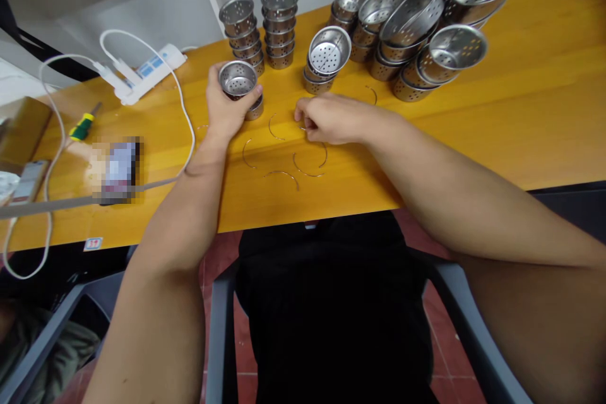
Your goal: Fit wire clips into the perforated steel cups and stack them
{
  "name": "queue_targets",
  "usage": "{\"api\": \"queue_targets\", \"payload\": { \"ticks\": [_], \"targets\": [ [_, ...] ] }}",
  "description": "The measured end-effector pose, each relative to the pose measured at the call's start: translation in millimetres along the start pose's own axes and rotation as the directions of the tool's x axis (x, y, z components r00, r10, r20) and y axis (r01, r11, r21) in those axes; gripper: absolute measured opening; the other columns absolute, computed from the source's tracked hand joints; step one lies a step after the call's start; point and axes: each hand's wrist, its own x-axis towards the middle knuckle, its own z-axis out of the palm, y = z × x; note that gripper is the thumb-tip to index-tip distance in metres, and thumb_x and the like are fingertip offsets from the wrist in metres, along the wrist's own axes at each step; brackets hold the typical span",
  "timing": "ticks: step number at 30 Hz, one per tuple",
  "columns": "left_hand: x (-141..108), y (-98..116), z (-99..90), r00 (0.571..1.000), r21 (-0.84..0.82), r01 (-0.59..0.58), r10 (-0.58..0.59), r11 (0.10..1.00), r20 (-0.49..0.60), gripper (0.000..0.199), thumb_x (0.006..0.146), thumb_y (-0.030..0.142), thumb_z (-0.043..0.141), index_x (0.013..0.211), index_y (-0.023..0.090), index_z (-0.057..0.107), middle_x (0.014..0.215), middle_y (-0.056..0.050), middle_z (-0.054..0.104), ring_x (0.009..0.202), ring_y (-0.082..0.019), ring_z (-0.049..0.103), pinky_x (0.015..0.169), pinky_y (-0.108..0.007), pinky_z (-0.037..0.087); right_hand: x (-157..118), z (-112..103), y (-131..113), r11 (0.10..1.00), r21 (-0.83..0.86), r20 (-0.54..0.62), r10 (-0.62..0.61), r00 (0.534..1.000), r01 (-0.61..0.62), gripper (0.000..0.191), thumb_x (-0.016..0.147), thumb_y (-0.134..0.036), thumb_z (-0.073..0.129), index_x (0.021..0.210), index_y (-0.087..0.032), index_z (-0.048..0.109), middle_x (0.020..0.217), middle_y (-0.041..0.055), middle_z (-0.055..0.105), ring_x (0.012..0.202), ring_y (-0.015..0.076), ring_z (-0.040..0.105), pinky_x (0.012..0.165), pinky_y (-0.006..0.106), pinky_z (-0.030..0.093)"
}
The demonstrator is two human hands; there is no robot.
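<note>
My left hand (pixel 226 104) is wrapped round a perforated metal cup (pixel 238 81), near the front of two tall cup stacks. Below that cup, another cup (pixel 254 108) shows beside my thumb. My right hand (pixel 326 118) is low over the table with its fingers closed; a bit of thin wire shows at the fingertips. Several thin curved wires lie around it, among them one wire (pixel 283 172) nearer the front edge. Just behind my right hand stands a short stack of cups, its top cup (pixel 330 50) tilted toward me.
Many stacked perforated cups (pixel 453 53) fill the back right of the wooden table (pixel 530 120). On the left are a power strip (pixel 154 72) with white cables, a screwdriver (pixel 83 126) and a phone (pixel 120 170). Two cup stacks (pixel 280 28) stand at the back.
</note>
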Motion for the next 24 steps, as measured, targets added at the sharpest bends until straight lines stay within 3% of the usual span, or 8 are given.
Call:
{"api": "queue_targets", "payload": {
  "ticks": [3, 6, 10, 15, 19, 24],
  "targets": [
    [-2.1, 3.8, 1.8, 1.0, 0.033, -0.006, 0.005, 0.999, 0.025, 0.1, 0.072, 0.104, 0.107, 0.115, 0.033, 0.051, 0.1, 0.005, 0.074, 0.134, -0.023, 0.063, 0.134, -0.056, 0.049, 0.9, 1.6, -0.2, 1.0, -0.019, -0.001, -0.014, 1.0, 0.014, 0.053, 0.096, -0.011, 0.08, 0.149, -0.019, 0.08, 0.122, 0.0131, 0.089, 0.112, 0.0396, 0.082, 0.09, 0.046, 0.055],
    [-2.2, 0.7, 4.3, 1.0, -0.013, 0.001, -0.001, 1.0, 0.0, 0.099, 0.071, 0.094, 0.114, 0.118, 0.032, 0.054, 0.109, 0.004, 0.078, 0.135, -0.023, 0.067, 0.136, -0.053, 0.052, -0.6, 0.9, 1.1, 0.997, -0.071, -0.02, 0.017, 1.0, -0.018, 0.054, 0.096, -0.012, 0.082, 0.15, -0.021, 0.078, 0.124, 0.0138, 0.089, 0.108, 0.0395, 0.082, 0.083, 0.046, 0.052],
    [0.2, -8.9, 4.4, 1.0, -0.065, -0.022, 0.021, 0.998, -0.012, 0.109, 0.057, 0.1, 0.114, 0.121, 0.033, 0.058, 0.128, 0.0, 0.082, 0.134, -0.028, 0.073, 0.132, -0.054, 0.059, -8.0, -6.9, -1.0, 0.985, -0.15, 0.04, 0.088, 0.995, -0.081, 0.041, 0.098, -0.007, 0.08, 0.138, -0.019, 0.081, 0.118, 0.0152, 0.089, 0.101, 0.0375, 0.081, 0.076, 0.045, 0.047],
    [1.3, -14.8, 1.7, 0.997, 0.018, -0.07, 0.07, 0.997, 0.026, 0.118, 0.053, 0.121, 0.096, 0.124, 0.034, 0.059, 0.11, 0.003, 0.081, 0.139, -0.026, 0.07, 0.132, -0.057, 0.056, -11.8, -14.1, -10.8, 0.979, -0.196, 0.09, 0.071, 0.993, -0.052, 0.036, 0.099, -0.004, 0.08, 0.133, -0.016, 0.083, 0.118, 0.0169, 0.089, 0.105, 0.0386, 0.082, 0.073, 0.044, 0.045],
    [-0.1, -10.5, 2.3, 0.997, 0.055, -0.077, 0.075, 0.996, 0.031, 0.107, 0.064, 0.118, 0.093, 0.12, 0.035, 0.059, 0.104, 0.001, 0.08, 0.14, -0.03, 0.074, 0.13, -0.059, 0.057, -7.3, -10.8, -12.6, 0.974, -0.222, 0.091, 0.073, 0.993, -0.051, 0.041, 0.096, -0.013, 0.086, 0.137, -0.019, 0.084, 0.125, 0.0162, 0.089, 0.108, 0.0407, 0.083, 0.074, 0.043, 0.048],
    [-3.0, -2.5, 2.0, 1.0, -0.006, -0.02, 0.02, 1.0, 0.004, 0.108, 0.058, 0.111, 0.105, 0.116, 0.033, 0.059, 0.113, 0.0, 0.082, 0.139, -0.03, 0.073, 0.132, -0.058, 0.057, -2.1, -6.1, -4.6, 0.995, -0.102, 0.048, -0.005, 0.999, 0.01, 0.042, 0.096, -0.011, 0.081, 0.136, -0.022, 0.084, 0.118, 0.0121, 0.09, 0.108, 0.0376, 0.082, 0.082, 0.044, 0.051]
  ]
}}
